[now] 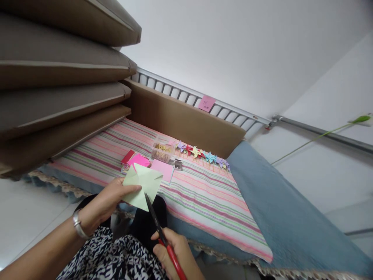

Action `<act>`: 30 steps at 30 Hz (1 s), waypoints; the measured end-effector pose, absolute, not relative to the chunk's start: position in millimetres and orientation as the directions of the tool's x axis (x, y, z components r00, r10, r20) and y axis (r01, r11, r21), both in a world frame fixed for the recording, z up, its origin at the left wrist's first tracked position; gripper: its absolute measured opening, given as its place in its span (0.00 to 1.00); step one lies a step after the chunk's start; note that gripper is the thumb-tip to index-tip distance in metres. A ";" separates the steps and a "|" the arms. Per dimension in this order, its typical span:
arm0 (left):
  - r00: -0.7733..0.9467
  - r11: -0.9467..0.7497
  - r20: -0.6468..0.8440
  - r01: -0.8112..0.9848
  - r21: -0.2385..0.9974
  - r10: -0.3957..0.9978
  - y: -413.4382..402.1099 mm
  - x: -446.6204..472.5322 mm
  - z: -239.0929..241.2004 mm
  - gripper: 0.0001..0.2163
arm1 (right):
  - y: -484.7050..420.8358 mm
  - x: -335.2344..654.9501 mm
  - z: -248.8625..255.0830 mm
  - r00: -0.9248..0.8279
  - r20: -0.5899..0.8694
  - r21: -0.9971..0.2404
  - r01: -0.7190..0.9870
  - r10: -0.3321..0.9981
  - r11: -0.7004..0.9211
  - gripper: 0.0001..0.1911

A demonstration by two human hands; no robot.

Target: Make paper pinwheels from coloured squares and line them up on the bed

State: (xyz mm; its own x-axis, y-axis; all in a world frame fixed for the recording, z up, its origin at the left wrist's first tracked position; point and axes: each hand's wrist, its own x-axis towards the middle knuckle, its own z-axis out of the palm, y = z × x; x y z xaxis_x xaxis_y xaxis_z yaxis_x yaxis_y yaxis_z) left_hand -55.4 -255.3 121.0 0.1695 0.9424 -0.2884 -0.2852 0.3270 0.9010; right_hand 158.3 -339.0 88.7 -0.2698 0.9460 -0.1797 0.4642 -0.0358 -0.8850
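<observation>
Red handles first, down at the bottom of my feed: the right hand [178, 254] is clenched round the scissors [159, 229], and the dark blades run up and left to meet the lower edge of the paper [143, 186]. That's a pale green square with creases, held in the air just above the near edge of the bed. The left hand [112, 199] pinches its left side, thumb on top, with a bracelet [78, 224] on that wrist. Under both hands I see a black-and-white patterned lap [116, 258].

Past the paper, on the striped cloth [210, 198], lie pink sheets [162, 169] and a red one [127, 156], then a clear box [161, 152] of sticks. A row of small pinwheels [204, 154] lines up against the cardboard [180, 120]. Behind that comes a metal rail [233, 112] with a pink note [206, 103]. Brown cushions [58, 77] stack on the left.
</observation>
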 end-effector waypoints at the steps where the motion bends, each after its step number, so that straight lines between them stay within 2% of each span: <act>1: 0.174 0.329 -0.288 -0.288 0.900 0.942 -255.6 -54.8 121.0 0.14 | -339.3 158.2 88.1 -0.270 -0.181 -0.883 0.469 0.946 -0.035 0.11; 13: 0.165 0.335 -0.296 -0.319 0.886 0.941 -258.6 -50.9 125.1 0.14 | -337.2 156.1 100.8 -0.233 -0.212 -0.833 0.551 0.949 -0.050 0.13; 30: 0.151 0.329 -0.296 -0.310 0.892 0.943 -262.6 -48.0 129.8 0.11 | -336.3 152.5 91.8 -0.231 -0.208 -0.864 0.500 0.950 -0.068 0.11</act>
State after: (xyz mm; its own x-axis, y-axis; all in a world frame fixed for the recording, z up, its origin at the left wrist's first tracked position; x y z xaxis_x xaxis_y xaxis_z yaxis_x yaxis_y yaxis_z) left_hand -48.0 -262.6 129.8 0.1512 0.9432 -0.2957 -0.3101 0.3293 0.8919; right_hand 152.5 -336.3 91.8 -0.2311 0.9504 -0.2081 0.4998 -0.0675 -0.8635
